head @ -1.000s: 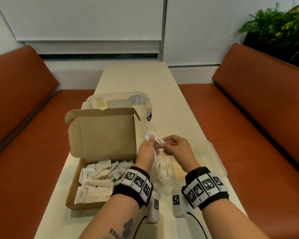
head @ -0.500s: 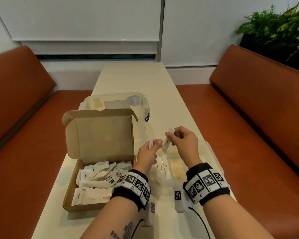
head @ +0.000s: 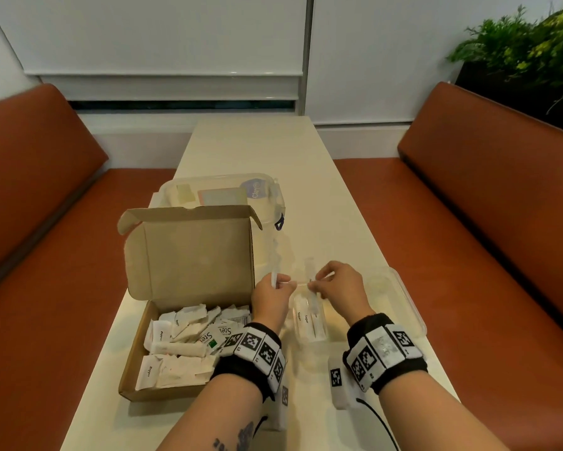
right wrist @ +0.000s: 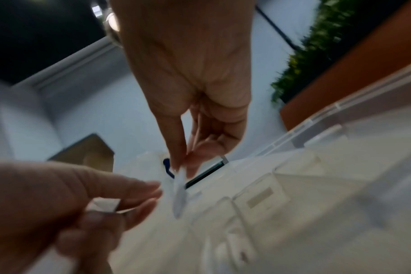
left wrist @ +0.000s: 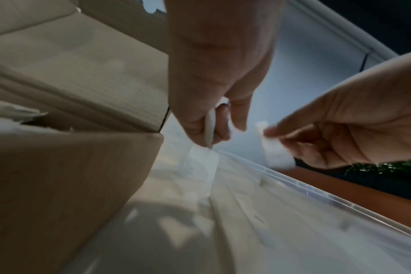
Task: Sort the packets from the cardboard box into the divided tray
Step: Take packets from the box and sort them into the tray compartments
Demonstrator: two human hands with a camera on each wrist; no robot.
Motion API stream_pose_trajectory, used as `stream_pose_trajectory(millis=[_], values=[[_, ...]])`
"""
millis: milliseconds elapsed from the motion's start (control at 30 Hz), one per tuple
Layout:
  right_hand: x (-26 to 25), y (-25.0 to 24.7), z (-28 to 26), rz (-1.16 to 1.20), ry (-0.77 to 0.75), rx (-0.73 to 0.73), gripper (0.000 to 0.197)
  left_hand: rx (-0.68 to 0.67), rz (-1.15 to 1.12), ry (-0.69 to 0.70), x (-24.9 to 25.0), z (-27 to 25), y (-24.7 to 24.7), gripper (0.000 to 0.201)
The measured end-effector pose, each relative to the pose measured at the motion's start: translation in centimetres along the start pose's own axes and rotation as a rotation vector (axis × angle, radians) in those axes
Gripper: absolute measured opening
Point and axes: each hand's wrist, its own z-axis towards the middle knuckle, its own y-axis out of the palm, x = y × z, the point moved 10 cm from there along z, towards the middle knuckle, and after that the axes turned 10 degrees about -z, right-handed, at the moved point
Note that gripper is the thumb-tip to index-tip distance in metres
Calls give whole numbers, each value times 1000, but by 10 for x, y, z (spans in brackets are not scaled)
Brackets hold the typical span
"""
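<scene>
Head view: over the clear plastic divided tray [head: 407, 307], the left hand [head: 271, 296] and right hand [head: 340, 285] each pinch a small white paper packet [head: 312, 271], beside the open brown cardboard box [head: 176, 320] of packets.

Left wrist view: left fingertips [left wrist: 237, 120] clamp a thin packet [left wrist: 209, 128].

Right wrist view: right fingertips [right wrist: 178, 157] pinch another packet [right wrist: 179, 192] above the tray.

Cardboard box [head: 189, 307] at the centre of the table [head: 273, 151], everything else placed around it.
Packets [head: 182, 346] lie in the box, lid standing up at its far side. Behind the box sits a lidded container [head: 221, 193]. Right of the box lies the divided tray [head: 403, 297], sugar packets [head: 307, 320] in its compartment nearest the box. Above that compartment, left hand [head: 272, 296] nearer the box and right hand [head: 338, 286] beyond, each pinching a packet. Benches flank the table; a plant [head: 527, 56] stands far right.
</scene>
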Motion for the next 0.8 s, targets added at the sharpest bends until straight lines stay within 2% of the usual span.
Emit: stream_pose_trajectory(millis=[100, 233, 467, 600, 700, 800], values=[[0, 17, -3, -341, -48, -39, 8, 27, 118, -63, -14, 2, -5, 12], [1, 40, -5, -570, -126, -82, 10, 6, 167, -81, -22, 3, -3, 7], [-4, 56, -5, -808, -287, -130, 20, -3, 200, -100, -22, 6, -2, 5], [-8, 54, -6, -865, -359, -143, 27, -13, 213, -93, -20, 5, -2, 5], [-5, 56, -8, -962, -364, -216, 37, -20, 220, -87, -18, 5, -2, 5], [-1, 54, -8, -964, -340, -232, 41, -21, 235, -75, -17, 5, -2, 4]])
